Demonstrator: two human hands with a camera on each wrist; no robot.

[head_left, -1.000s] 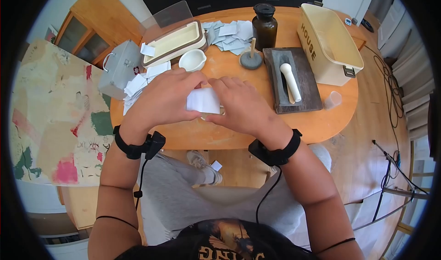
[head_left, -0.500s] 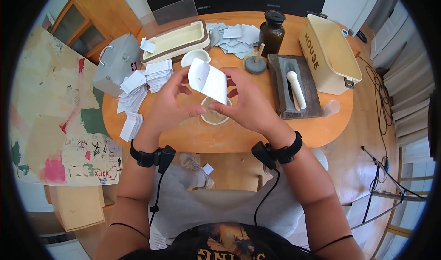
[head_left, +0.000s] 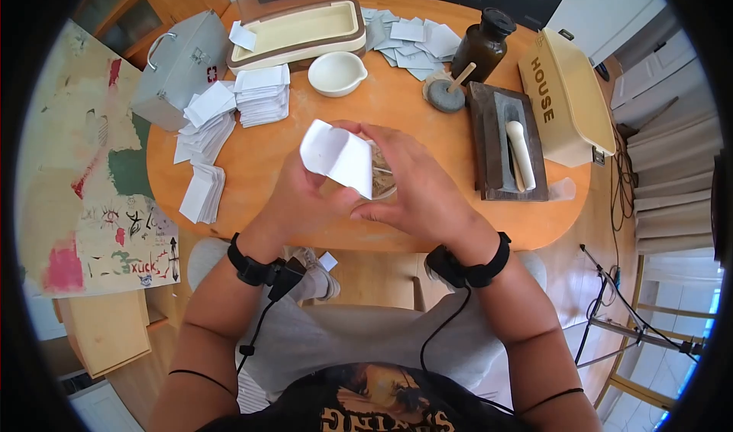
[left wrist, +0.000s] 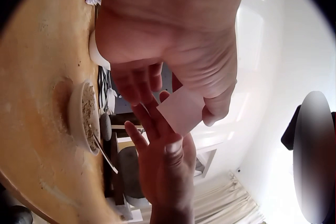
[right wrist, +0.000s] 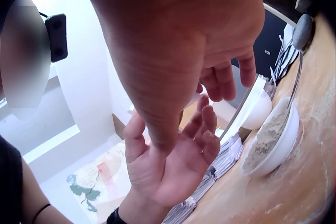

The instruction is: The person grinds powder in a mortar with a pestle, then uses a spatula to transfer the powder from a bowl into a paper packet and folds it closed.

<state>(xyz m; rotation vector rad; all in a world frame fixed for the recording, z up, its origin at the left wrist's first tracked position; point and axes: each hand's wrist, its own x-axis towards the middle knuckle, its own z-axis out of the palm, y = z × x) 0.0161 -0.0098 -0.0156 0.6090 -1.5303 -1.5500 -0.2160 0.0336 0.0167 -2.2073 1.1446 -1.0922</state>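
Observation:
Both hands hold a small white folded paper packet [head_left: 336,161], its flap raised, above the near middle of the table. My left hand [head_left: 305,199] grips its lower left side; in the left wrist view the thumb lies along the edge of the paper. My right hand [head_left: 420,176] pinches the packet from the right, thumb in front and fingers behind. Just beyond and below the hands stands a white bowl [right wrist: 291,142] of pale brown powder [right wrist: 265,140], with a metal spoon [right wrist: 296,82] leaning in it. The right hand partly hides this bowl in the head view.
Stacks of white packets [head_left: 262,100] lie at left beside a grey metal box [head_left: 179,69]. Behind are an empty white spouted bowl [head_left: 336,73], a cream tray [head_left: 305,31], grey-blue papers [head_left: 412,46] and a dark jar [head_left: 481,46]. A pestle [head_left: 518,153] and cream bin [head_left: 573,100] stand right.
The paper packet has gone from lying nearly flat between the hands to tilted with its flap raised. Both hands have shifted slightly, and the head view has turned so the table appears moved.

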